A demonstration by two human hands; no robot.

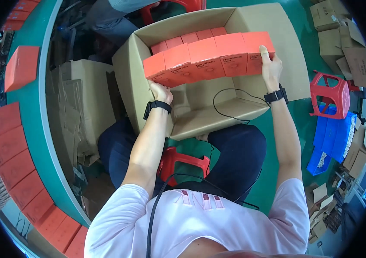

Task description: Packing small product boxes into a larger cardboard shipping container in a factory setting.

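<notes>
Five red boxes [204, 60] span b/w your L hand [162, 92] & R hand [271, 71] over the carton [196, 122], both part-closed on row ends, prob. squeezing so none drop.

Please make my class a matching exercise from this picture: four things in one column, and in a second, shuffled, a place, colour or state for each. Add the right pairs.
Column one
1. Held row of orange-red boxes
2. Large carton
3. Green table
4. Wristbands

Column two
A. At the picture's left, carrying a line of similar boxes
B. Black, one on each wrist
C. Between the left hand and the right hand
D. Open, with more boxes inside

Right pairs: 1-C, 2-D, 3-A, 4-B
</notes>
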